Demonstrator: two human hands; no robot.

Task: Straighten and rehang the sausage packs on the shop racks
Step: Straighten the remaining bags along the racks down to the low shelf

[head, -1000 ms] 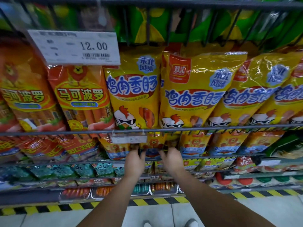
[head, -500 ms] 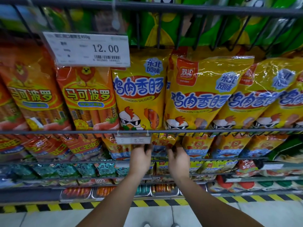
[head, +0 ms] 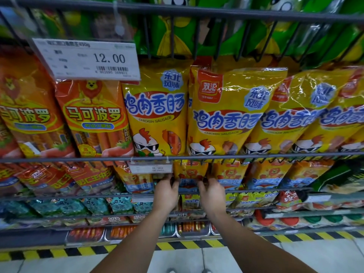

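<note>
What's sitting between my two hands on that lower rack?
A yellow lion-printed sausage pack hanging under the grey rail, left hand and right hand gripping its edges; head view.

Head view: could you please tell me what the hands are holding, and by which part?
The yellow lion pack: the left hand grips its left edge, the right hand its right edge.

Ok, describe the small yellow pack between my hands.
The small yellow pack is glossy plastic film, with an orange lion face above a blue band. It sits roughly upright just under the grey rail, in a row of like packs. The left hand and right hand grip its side edges.
</note>
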